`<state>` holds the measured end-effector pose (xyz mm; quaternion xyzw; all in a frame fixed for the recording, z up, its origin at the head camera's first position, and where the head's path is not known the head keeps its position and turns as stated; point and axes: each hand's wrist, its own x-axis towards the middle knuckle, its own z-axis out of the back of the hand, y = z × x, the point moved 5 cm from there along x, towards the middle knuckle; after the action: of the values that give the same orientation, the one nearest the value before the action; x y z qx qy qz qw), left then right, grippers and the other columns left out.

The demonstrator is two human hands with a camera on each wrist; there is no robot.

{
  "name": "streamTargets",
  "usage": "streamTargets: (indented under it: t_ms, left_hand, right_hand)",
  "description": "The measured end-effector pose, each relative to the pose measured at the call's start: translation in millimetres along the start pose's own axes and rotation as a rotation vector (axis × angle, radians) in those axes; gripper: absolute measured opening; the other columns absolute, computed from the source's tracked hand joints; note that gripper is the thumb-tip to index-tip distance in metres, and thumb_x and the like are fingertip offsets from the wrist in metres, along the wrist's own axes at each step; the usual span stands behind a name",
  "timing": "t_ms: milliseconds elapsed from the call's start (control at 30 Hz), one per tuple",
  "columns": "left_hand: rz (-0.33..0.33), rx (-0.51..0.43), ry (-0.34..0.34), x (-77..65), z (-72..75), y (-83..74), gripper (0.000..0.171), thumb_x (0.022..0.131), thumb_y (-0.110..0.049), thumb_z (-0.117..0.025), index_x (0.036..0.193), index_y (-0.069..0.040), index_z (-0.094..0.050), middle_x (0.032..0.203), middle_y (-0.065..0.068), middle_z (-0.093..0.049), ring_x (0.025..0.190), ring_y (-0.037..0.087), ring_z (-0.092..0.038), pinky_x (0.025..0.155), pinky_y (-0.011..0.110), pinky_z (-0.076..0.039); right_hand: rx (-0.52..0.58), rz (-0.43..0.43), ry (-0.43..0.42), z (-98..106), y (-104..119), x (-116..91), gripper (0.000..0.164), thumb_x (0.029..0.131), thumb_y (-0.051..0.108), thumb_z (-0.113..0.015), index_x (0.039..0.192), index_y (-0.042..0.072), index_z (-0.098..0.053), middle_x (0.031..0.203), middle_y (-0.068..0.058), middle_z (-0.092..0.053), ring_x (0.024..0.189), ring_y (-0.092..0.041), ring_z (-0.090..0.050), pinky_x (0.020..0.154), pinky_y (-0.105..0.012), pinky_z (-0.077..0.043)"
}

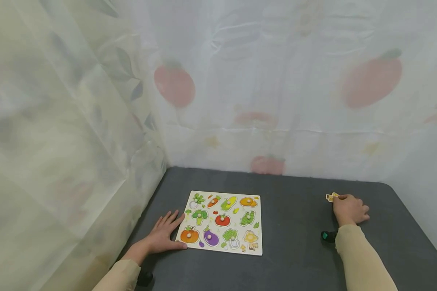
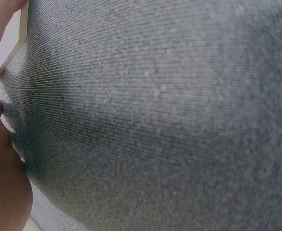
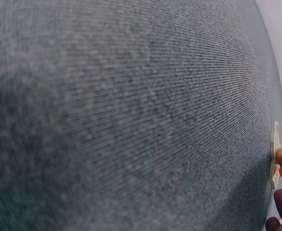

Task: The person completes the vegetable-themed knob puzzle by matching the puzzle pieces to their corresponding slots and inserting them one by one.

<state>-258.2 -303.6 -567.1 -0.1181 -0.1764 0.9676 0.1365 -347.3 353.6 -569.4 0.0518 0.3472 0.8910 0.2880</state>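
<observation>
A wooden vegetable puzzle board (image 1: 235, 220) lies flat on the dark table. My left hand (image 1: 162, 234) rests at its left edge with fingers spread, the thumb touching the lower left corner. In the left wrist view, part of that hand (image 2: 8, 192) and a corner of the board show at the left side. Far to the right, my right hand (image 1: 349, 209) pinches a small yellow-and-white puzzle piece (image 1: 329, 197) between thumb and finger. The right wrist view shows the piece (image 3: 274, 134) edge-on, close to the table surface; its picture is mostly hidden.
Several knobbed pieces sit in the board, among them a tomato (image 1: 223, 220) and an eggplant (image 1: 211, 238). A mushroom picture (image 1: 251, 239) at the lower right shows no knob. Printed sheeting (image 1: 295, 145) hangs behind the grey table (image 1: 295, 242) and along its left side.
</observation>
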Motion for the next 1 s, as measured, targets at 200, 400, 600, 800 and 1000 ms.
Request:
streamTargets:
  t_ms: [200, 400, 600, 800, 1000]
  left_hand:
    - [0.0, 0.005, -0.001, 0.7, 0.2, -0.4, 0.113, 0.078, -0.075, -0.073, 0.164, -0.019, -0.027, 0.169, 0.016, -0.016, 0.154, 0.045, -0.007, 0.119, 0.067, -0.003]
    - [-0.002, -0.004, -0.006, 0.0, 0.6, -1.3, 0.113, 0.078, -0.074, -0.073, 0.164, -0.018, -0.028, 0.169, 0.017, -0.017, 0.154, 0.045, -0.007, 0.119, 0.067, -0.003]
    - [-0.002, -0.001, -0.007, -0.3, 0.7, -1.8, 0.112, 0.078, -0.074, -0.073, 0.164, -0.018, -0.028, 0.169, 0.017, -0.017, 0.154, 0.045, -0.007, 0.119, 0.067, -0.003]
    - [-0.005, 0.0, -0.005, 0.0, 0.8, -2.1, 0.112, 0.079, -0.073, -0.073, 0.164, -0.018, -0.027, 0.169, 0.017, -0.017, 0.154, 0.045, -0.007, 0.119, 0.067, -0.003]
    - [-0.003, 0.007, -0.008, 0.2, 1.6, -2.6, 0.112, 0.078, -0.074, -0.073, 0.164, -0.017, -0.027, 0.169, 0.017, -0.017, 0.154, 0.046, -0.007, 0.119, 0.068, -0.003]
  right_hand:
    - [-0.005, -0.005, 0.004, -0.6, 0.3, -0.3, 0.049, 0.104, 0.027, -0.039, 0.136, -0.006, -0.056, 0.134, -0.041, -0.04, 0.125, -0.062, -0.029, 0.1, -0.074, -0.022]
    - [-0.014, -0.014, 0.003, -0.5, 1.2, -1.6, 0.049, 0.104, 0.027, -0.038, 0.136, -0.007, -0.056, 0.135, -0.041, -0.039, 0.126, -0.062, -0.029, 0.101, -0.074, -0.022]
    - [-0.014, -0.023, -0.017, -2.2, 0.7, -0.3, 0.049, 0.104, 0.026, -0.038, 0.135, -0.007, -0.056, 0.133, -0.04, -0.04, 0.125, -0.06, -0.03, 0.101, -0.074, -0.022]
    - [-0.004, -0.03, -0.027, -4.6, -1.4, 2.8, 0.048, 0.104, 0.026, -0.04, 0.134, -0.006, -0.057, 0.133, -0.04, -0.04, 0.125, -0.06, -0.03, 0.1, -0.074, -0.022]
    - [-0.002, -0.03, -0.025, -5.4, -1.8, 3.0, 0.048, 0.104, 0.026, -0.04, 0.134, -0.006, -0.057, 0.133, -0.04, -0.04, 0.125, -0.059, -0.03, 0.099, -0.073, -0.023]
